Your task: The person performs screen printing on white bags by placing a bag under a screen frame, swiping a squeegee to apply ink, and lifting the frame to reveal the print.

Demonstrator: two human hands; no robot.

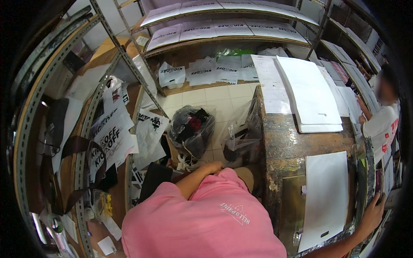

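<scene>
My left hand (213,167) rests in front of the pink shirt by my lap; its fingers are mostly hidden, and nothing shows in it. Out to the right, my right hand (373,213) is closed round the edge of a dark frame (369,167) standing along the worktable's right side. Just left of that hand, a flat white bag (325,193) with a cut-out handle slot lies on the worn brown worktable (279,142), slot end toward me. Farther back sits a stack of similar white bags (307,94).
At the far right stands another person (383,107), arms reaching toward a rack. Back shelves (228,38) hold rows of printed white bags. A left rack (88,103) carries more printed sheets. A clear sack of dark cloth (192,129) stands on the tiled floor (217,95).
</scene>
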